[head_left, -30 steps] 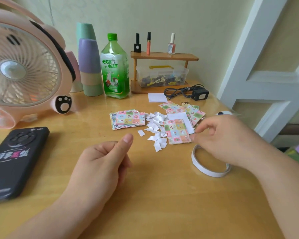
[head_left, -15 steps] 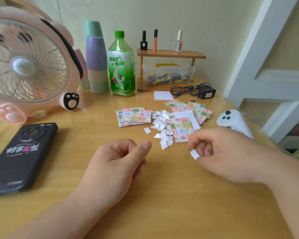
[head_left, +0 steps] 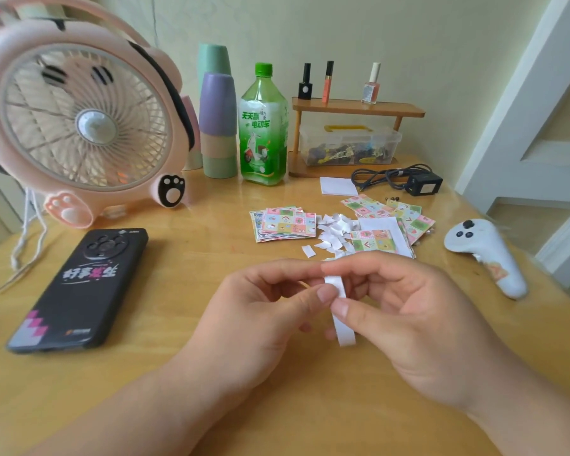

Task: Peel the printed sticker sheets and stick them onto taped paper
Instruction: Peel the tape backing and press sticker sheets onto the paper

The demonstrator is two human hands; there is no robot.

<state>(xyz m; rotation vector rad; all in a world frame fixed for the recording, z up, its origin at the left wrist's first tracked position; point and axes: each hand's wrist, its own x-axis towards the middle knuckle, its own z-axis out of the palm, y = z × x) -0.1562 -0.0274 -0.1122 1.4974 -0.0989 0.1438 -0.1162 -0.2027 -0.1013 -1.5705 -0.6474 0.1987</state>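
Head view shows both your hands meeting at the lower centre of the frame, over the wooden desk (head_left: 145, 390). Your left hand (head_left: 264, 311) and right hand (head_left: 418, 324) share one white strip (head_left: 344, 330), which runs roughly upright between them. The left grip pinches its upper part between thumb and forefinger. The right grip pinches it from the other side, with the thumb pressed on the strip just below the left thumb. The strip's lower end hangs free beneath both thumbs. The printed sticker sheets (head_left: 285, 223) lie flat on the desk just beyond your hands, right of centre, with a second pile (head_left: 408, 222) further right and loose white scraps (head_left: 333, 232) scattered between the two. A black phone (head_left: 79, 287) lies at the left, a pink fan (head_left: 79, 123) stands at the upper left, and a white controller (head_left: 484, 255) rests at the right edge.
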